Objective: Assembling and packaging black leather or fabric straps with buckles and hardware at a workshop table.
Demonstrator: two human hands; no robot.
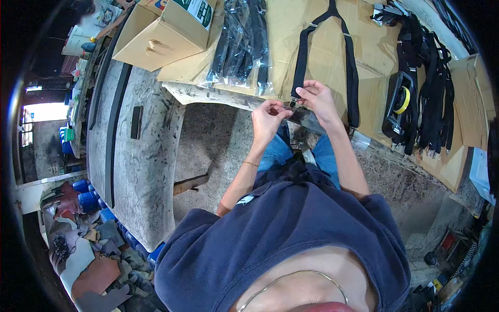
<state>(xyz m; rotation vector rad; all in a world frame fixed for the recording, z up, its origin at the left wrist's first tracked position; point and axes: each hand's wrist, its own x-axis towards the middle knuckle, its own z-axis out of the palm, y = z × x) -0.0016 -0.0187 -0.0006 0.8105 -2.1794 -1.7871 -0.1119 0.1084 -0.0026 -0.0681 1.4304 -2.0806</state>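
A pair of black suspenders (352,78) lies in a Y shape on the cardboard-covered table, with its two straps running toward me. My right hand (318,103) pinches the near end of the left strap, where a metal clip (294,102) shows. Just to the left, the fingers of my left hand (270,119) are pressed together by the clip's lower end. What those fingertips hold is too small to make out. The right strap's end rests near the table edge, touched by neither hand.
Bagged black straps (239,47) lie left of the suspenders, beside an open cardboard box (166,34). At right are piled black suspenders (434,88) and a black tape dispenser (398,106) with yellow tape. A grey side table (150,171) stands left, above scattered scraps (96,275).
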